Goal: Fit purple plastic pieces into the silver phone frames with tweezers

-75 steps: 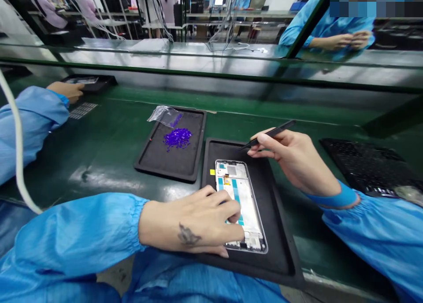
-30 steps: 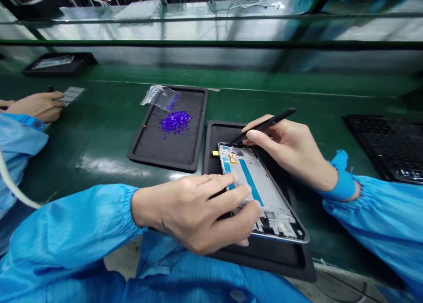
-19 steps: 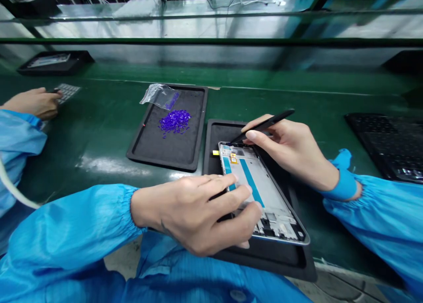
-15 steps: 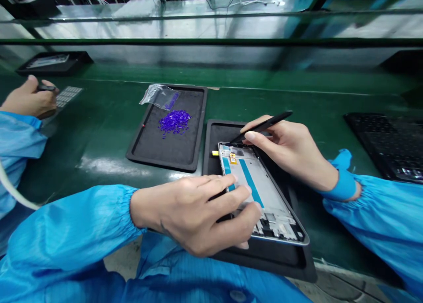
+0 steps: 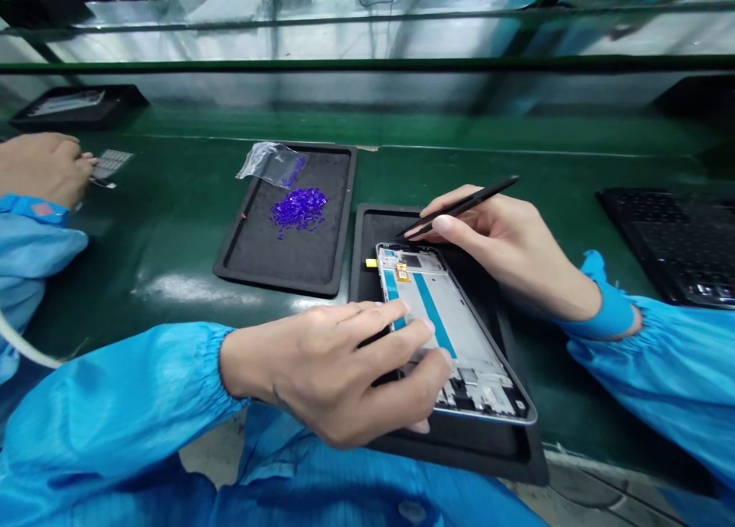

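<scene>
A phone frame [image 5: 459,335] with blue strips lies tilted on a black tray [image 5: 459,443] in front of me. My left hand [image 5: 338,370] grips the frame's left edge, fingers curled over it. My right hand [image 5: 505,240] pinches black tweezers [image 5: 459,205], whose tips hover just above the frame's top end. A second black tray [image 5: 287,270] to the left carries a heap of small purple parts [image 5: 299,205] and a clear plastic bag [image 5: 269,163].
A co-worker's hand [image 5: 40,167] in a blue sleeve rests at the far left beside a small grey sheet of parts [image 5: 112,163]. Another black tray [image 5: 74,106] sits at the back left, and a dark ribbed tray [image 5: 677,243] lies at the right. The belt is green.
My right hand has lifted the tweezers slightly off the frame's top edge. The co-worker's hand at the left has shifted over the grey sheet. My left hand stays on the frame.
</scene>
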`<state>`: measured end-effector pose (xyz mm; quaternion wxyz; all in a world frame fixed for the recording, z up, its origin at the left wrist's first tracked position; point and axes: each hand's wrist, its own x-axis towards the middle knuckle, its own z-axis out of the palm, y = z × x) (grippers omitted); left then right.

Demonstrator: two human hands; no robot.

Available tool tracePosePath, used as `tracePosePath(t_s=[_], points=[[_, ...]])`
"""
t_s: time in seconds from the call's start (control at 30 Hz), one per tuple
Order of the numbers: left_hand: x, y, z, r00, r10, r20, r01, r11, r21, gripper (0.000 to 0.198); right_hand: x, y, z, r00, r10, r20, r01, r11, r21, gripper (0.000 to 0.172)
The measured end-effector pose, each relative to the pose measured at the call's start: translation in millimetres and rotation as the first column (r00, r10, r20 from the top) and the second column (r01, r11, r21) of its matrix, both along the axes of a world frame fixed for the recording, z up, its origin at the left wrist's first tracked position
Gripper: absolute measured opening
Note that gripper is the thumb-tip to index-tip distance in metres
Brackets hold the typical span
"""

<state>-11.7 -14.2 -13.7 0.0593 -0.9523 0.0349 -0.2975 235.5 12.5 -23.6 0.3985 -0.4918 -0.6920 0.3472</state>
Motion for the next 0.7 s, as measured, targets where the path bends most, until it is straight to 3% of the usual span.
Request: tracePosePath(t_s=[0.23, 0.7], points=[[1.1, 0.5, 0.5, 1.000, -0.004, 0.015, 0.004, 1.000, 0.007, 0.043, -0.5, -0.4, 1.1, 0.994, -0.006, 0.110, -0.001, 0.998, 0.065, 0.025], [1.1, -0.3, -0.5, 1.000, 0.007, 0.018, -0.007, 1.000, 0.014, 0.043, -1.5, 2.3, 0.0, 0.998, 0.023, 0.055, -0.024, 1.000, 0.011, 0.024]])
